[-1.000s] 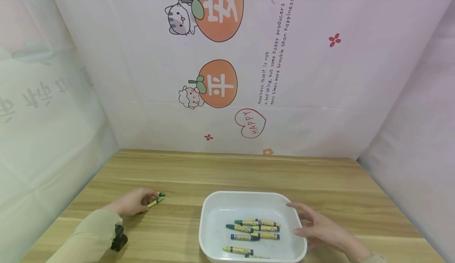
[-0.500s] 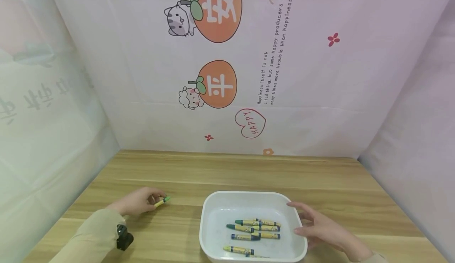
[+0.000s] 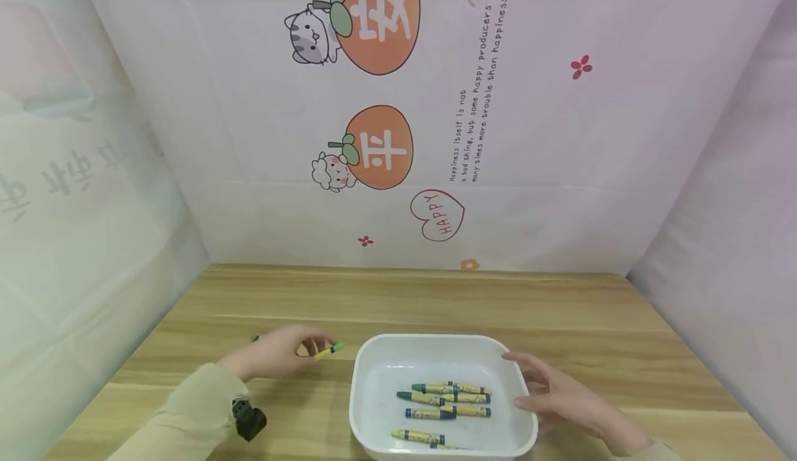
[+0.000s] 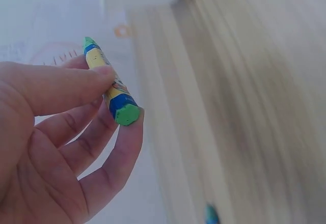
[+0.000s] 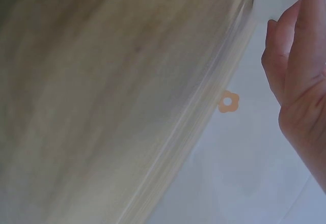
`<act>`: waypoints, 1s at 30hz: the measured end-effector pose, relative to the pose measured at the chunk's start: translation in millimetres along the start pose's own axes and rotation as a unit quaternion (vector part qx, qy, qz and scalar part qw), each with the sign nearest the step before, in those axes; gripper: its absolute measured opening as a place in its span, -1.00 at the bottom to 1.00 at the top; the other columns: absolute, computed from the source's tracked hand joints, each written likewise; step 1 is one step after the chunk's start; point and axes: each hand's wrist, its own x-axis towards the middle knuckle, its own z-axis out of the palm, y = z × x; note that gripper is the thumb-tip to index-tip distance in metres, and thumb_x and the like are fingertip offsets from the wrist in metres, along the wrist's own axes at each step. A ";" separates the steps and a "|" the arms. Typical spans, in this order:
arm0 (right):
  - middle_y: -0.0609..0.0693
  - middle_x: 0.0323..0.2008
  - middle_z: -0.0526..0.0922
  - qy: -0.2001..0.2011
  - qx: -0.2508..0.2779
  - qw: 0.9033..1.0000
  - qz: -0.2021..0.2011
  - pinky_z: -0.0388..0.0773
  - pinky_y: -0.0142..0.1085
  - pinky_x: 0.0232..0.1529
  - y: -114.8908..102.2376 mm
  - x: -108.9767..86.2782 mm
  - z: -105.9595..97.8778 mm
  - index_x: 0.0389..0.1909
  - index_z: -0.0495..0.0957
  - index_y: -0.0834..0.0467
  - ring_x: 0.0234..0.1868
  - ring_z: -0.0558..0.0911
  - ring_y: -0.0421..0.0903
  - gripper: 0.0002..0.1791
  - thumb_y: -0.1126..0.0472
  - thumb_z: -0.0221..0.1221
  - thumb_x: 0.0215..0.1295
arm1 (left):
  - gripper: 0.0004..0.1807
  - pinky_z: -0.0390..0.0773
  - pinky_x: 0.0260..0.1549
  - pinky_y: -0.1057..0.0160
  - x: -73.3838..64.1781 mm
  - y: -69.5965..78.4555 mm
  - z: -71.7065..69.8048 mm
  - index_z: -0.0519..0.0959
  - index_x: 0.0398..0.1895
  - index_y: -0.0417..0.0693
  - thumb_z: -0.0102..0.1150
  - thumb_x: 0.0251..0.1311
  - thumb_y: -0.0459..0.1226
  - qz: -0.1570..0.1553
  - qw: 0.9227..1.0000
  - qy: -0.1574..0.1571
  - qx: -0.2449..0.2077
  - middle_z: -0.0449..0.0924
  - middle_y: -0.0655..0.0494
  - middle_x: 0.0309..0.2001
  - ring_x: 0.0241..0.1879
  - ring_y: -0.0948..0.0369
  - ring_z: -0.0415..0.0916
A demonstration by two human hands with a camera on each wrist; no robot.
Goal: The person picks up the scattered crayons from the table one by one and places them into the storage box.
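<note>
My left hand [image 3: 280, 351] pinches a light green crayon [image 4: 104, 66] with a yellow wrapper and blue bands, thumb on one side and fingertips on the other. In the head view this crayon points toward a white plastic box [image 3: 358, 392]. Inside the box lie several yellow-wrapped crayons [image 3: 419, 437], some with dark green or blue ends. My right hand [image 3: 560, 399] holds the box's right wall, thumb and index fingertip over the rim, the other fingers outside. A dark green crayon tip [image 4: 211, 214] shows on the table, the rest cut off; in the head view the left hand mostly hides that crayon.
The wood-grain table [image 3: 398, 302] ends at a white printed cloth [image 3: 529, 226] along the back, with more cloth on both sides. A small black device [image 3: 249, 419] is strapped to the left wrist over the sleeve.
The left hand has moved right toward the box with the light green crayon, leaving the dark green crayon behind on the table. The right hand and box have stayed in place.
</note>
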 end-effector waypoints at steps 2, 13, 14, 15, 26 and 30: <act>0.64 0.18 0.00 -0.003 0.001 1.000 -0.001 0.62 0.04 -0.28 0.5 0.0 -0.8 0.38 -0.16 0.26 -0.08 0.59 0.05 -0.18 0.29 0.14 0.24 | -0.62 0.53 -0.33 0.40 5.8 12.2 0.5 0.52 0.06 0.03 0.14 0.15 -0.39 0.004 1.000 -0.005 0.000 0.57 0.17 -0.17 -0.21 0.29 0.52; 0.63 0.18 -0.01 -0.006 0.011 1.000 0.004 0.61 0.06 -0.25 3.5 1.1 -2.9 0.38 -0.17 0.24 -0.08 0.58 0.05 -0.17 0.30 0.14 0.24 | -0.60 0.51 -0.19 0.46 55.0 77.9 13.8 0.50 0.09 0.15 0.13 0.18 -0.35 0.039 0.998 -0.051 -0.008 0.58 0.23 -0.07 -0.15 0.39 0.49; 0.63 0.18 -0.01 -0.007 0.012 1.000 0.003 0.61 0.07 -0.25 3.6 1.1 -2.9 0.38 -0.17 0.24 -0.08 0.58 0.05 -0.17 0.30 0.14 0.24 | -0.60 0.50 -0.18 0.46 60.5 83.4 16.6 0.50 0.09 0.15 0.13 0.17 -0.36 0.045 0.997 -0.059 -0.008 0.58 0.25 -0.08 -0.15 0.41 0.48; 0.63 0.18 -0.01 -0.007 0.013 1.000 0.002 0.60 0.08 -0.25 3.7 1.1 -2.9 0.38 -0.17 0.24 -0.08 0.58 0.05 -0.17 0.30 0.13 0.24 | -0.59 0.51 -0.16 0.45 66.0 88.4 19.7 0.50 0.09 0.15 0.13 0.17 -0.37 0.054 0.996 -0.067 -0.005 0.58 0.26 -0.10 -0.16 0.43 0.48; 0.66 0.20 -0.04 -0.012 0.017 1.000 0.003 0.60 0.09 -0.26 2.9 1.3 -2.8 0.38 -0.16 0.23 -0.05 0.57 0.10 -0.19 0.31 0.12 0.26 | -0.63 0.48 -0.21 0.52 111.6 119.3 60.5 0.52 0.03 0.12 0.19 0.14 -0.35 0.117 0.980 -0.155 0.032 0.59 0.31 -0.22 -0.24 0.49 0.49; 0.65 0.18 -0.02 -0.015 0.018 1.000 0.003 0.60 0.10 -0.25 1.3 1.3 -2.6 0.38 -0.18 0.24 -0.05 0.57 0.08 -0.19 0.31 0.11 0.26 | -0.63 0.45 -0.24 0.56 119.5 127.5 72.1 0.53 0.02 0.13 0.22 0.13 -0.33 0.126 0.974 -0.182 0.056 0.58 0.30 -0.23 -0.27 0.50 0.49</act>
